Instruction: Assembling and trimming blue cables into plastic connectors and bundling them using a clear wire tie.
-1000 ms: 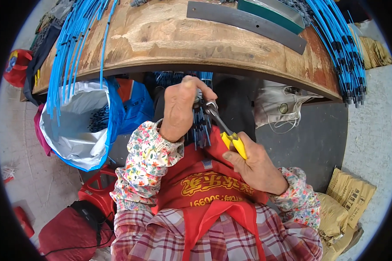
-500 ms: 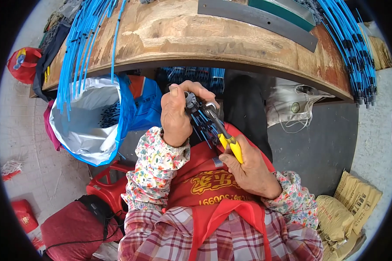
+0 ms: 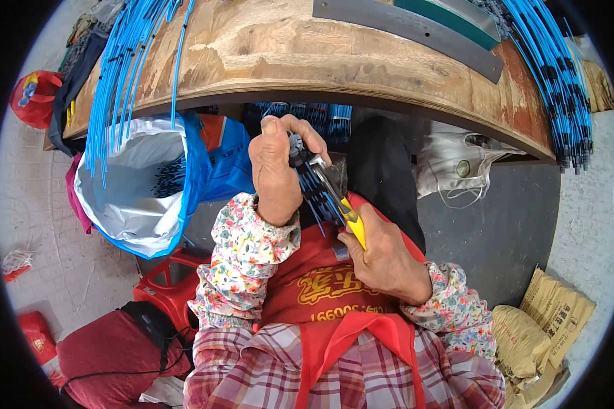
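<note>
Two bare hands work close together in front of the person's lap. The fingers of the left hand (image 3: 275,170) are curled over the upper end of a tight bundle of thin blue-and-black rods with grey tips (image 3: 315,193), thumb raised along the near side. The right hand (image 3: 387,259) is clenched around the yellow grips of a pair of silver metal pliers (image 3: 355,226), whose head reaches the bundle just below the left fingertips; whether the jaws bite on a rod cannot be told. The bundle slants downward to the right, its lower end before a red apron with yellow lettering (image 3: 320,294). Floral cloth sleeves (image 3: 239,262) cover both forearms. To the left stands an open blue bag with a white lining (image 3: 133,221), more dark rods (image 3: 170,178) lying inside it. Beyond the hands curves a worn plywood tabletop (image 3: 273,65), bearing a long grey metal strip (image 3: 409,35) beside a green tray (image 3: 447,22). Long blue strands (image 3: 116,88) hang over its left edge, and a thick blue-and-black sheaf (image 3: 556,88) over its right
</note>
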`<state>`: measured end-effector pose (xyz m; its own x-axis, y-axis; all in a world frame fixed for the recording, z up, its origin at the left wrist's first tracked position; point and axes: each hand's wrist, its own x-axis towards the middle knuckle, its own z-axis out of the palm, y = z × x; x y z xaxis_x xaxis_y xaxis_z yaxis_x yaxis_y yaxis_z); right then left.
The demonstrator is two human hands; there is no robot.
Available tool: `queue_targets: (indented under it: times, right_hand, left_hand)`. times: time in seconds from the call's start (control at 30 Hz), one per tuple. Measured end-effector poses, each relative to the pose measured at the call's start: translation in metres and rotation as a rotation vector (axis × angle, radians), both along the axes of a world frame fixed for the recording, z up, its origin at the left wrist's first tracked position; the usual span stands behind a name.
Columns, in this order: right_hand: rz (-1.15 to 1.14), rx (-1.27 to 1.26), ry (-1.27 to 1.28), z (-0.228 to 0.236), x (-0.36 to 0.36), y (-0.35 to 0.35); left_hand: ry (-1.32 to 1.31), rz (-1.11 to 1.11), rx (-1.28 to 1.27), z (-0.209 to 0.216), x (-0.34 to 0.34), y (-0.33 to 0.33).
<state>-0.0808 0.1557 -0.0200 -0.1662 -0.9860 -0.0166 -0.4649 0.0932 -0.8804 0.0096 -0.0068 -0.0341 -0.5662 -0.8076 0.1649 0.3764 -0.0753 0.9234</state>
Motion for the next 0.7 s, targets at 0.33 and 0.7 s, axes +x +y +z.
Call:
queue_targets:
  times: [0.33, 0.7]
  right_hand:
    - [0.067, 0.057, -0.041, 0.033, -0.032, 0.007]
    - [0.277, 0.346, -0.044, 0.083, -0.078, 0.011]
  left_hand:
    - [-0.081, -0.032, -0.078, 0.009, -0.002, 0.006]
    - [-0.150, -0.236, -0.443, 0.005, -0.006, 0.011]
